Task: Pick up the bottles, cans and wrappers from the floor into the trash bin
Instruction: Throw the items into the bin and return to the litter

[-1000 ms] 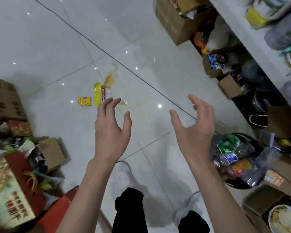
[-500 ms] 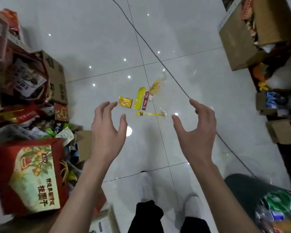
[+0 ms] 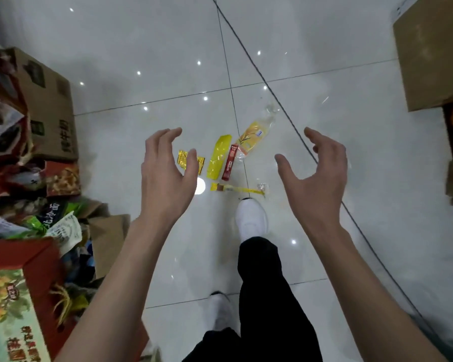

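A cluster of litter lies on the white tiled floor ahead of me: a clear plastic bottle with a yellow label (image 3: 254,135), a long yellow wrapper (image 3: 219,156), a red stick wrapper (image 3: 229,163), a gold foil wrapper (image 3: 184,159) and a thin yellow strip wrapper (image 3: 237,189). My left hand (image 3: 165,173) hovers above the gold wrapper, fingers apart, holding nothing. My right hand (image 3: 315,173) is raised to the right of the litter, also open and empty. The trash bin is not in view.
Cardboard boxes (image 3: 50,108) and a heap of snack packs (image 3: 37,220) crowd the left side, with a red gift box (image 3: 13,301) at lower left. More cardboard boxes (image 3: 429,50) stand at the right. A black cable (image 3: 280,105) crosses the floor. My white shoe (image 3: 251,218) is just below the litter.
The view has swung left and closer to the litter, so the trash bin has left the frame. A foot has stepped up to the wrappers. Both hands stay open and empty.
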